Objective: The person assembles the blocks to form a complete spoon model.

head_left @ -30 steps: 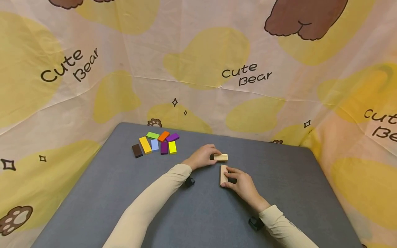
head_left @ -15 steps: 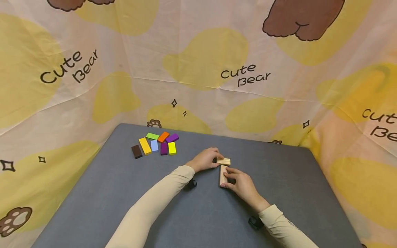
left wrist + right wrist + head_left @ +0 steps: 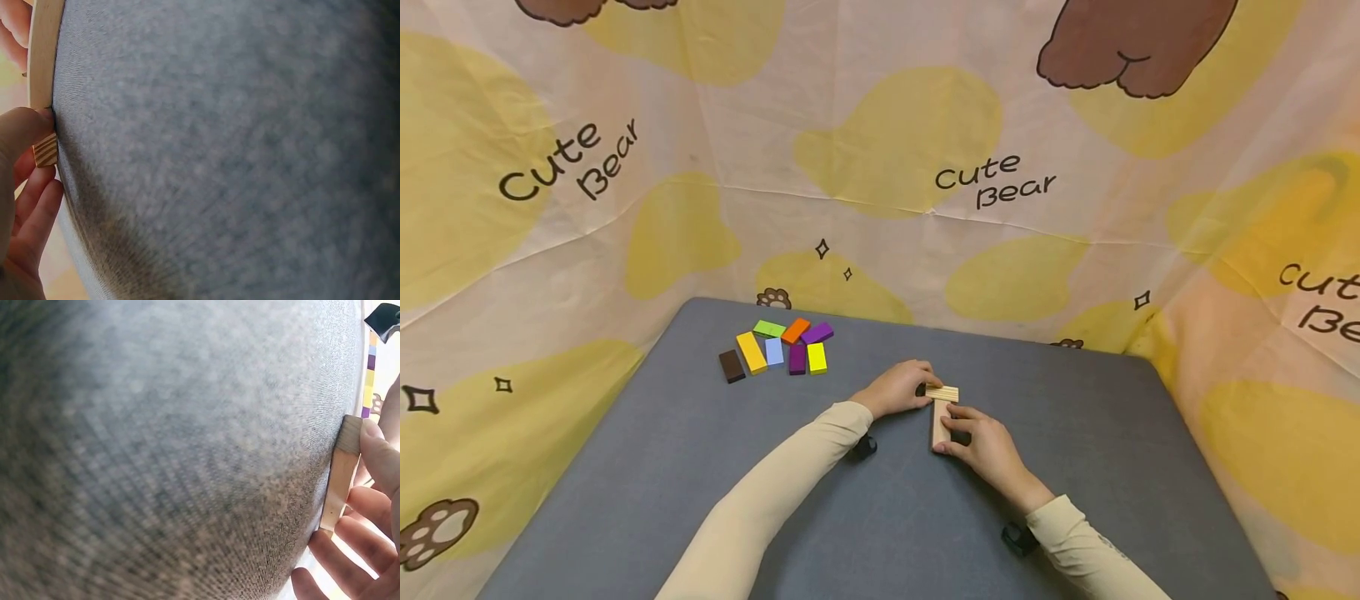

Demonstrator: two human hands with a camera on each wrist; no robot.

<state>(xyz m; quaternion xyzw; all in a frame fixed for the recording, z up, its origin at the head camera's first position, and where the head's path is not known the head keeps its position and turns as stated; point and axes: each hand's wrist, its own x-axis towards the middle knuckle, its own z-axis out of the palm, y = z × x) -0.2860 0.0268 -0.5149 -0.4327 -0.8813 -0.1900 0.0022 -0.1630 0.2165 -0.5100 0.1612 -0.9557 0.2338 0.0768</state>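
Note:
My left hand point(image 3: 897, 388) pinches a light wooden block point(image 3: 944, 393) with a striped grain, lying crosswise on the table. Its striped end point(image 3: 45, 152) shows between thumb and fingers in the left wrist view. My right hand point(image 3: 991, 450) holds a second plain wooden block point(image 3: 939, 427) by its two ends, thumb at the near one. That block points away from me, and its far end meets the crosswise block's near side, so the pair forms a T. In the right wrist view, the thumb and fingers lie along the plain block point(image 3: 340, 481).
Several coloured blocks lie at the back left of the grey table point(image 3: 850, 533), among them a dark brown block point(image 3: 732, 367), an orange block point(image 3: 796, 331) and a yellow block point(image 3: 816, 357). A patterned cloth point(image 3: 880, 167) hangs behind the table and along its sides.
My left hand has brought the crosswise block nearer and slightly right, closing the gap to the plain block. My right hand has stayed in place on its block.

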